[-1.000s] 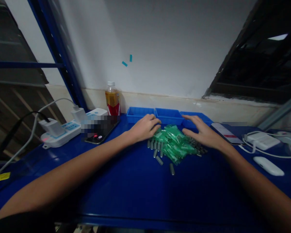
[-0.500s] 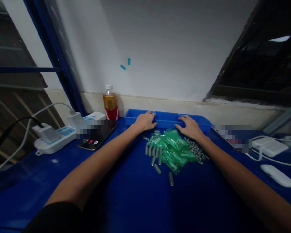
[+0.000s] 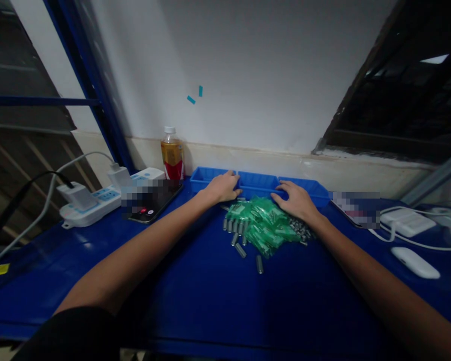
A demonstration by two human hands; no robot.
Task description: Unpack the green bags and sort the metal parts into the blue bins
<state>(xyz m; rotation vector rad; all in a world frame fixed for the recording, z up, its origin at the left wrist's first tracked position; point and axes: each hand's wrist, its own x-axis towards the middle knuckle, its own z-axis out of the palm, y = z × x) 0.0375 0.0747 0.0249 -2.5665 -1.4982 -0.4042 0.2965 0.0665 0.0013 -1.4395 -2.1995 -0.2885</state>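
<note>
A row of blue plastic bins [image 3: 257, 183] stands against the wall, with three compartments side by side. My left hand [image 3: 223, 187] grips it at the divider between the left and middle compartments, thumb toward me. At the divider between the middle and right compartments, my right hand [image 3: 293, 199] grips it too, fingers curled over the edge. In front of the bins lies a heap of small green-tinted plastic bags [image 3: 266, 225]. Short metal cylinders [image 3: 240, 250] are scattered left of the heap, and small screw-like metal parts [image 3: 302, 231] lie to its right, partly behind my right wrist.
Left of my forearm are a phone [image 3: 156, 205], a white power strip [image 3: 86, 213] with plugs, and a drink bottle [image 3: 172, 158]. On the right lie another phone [image 3: 355, 210], a white charger [image 3: 408, 222] with cables and a white oblong case [image 3: 415, 262]. The blue tabletop [image 3: 210, 301] carries everything.
The camera view has shifted, showing more of the table's near edge. Both hands keep their hold on the bins, and the bags and metal parts lie much as before.
</note>
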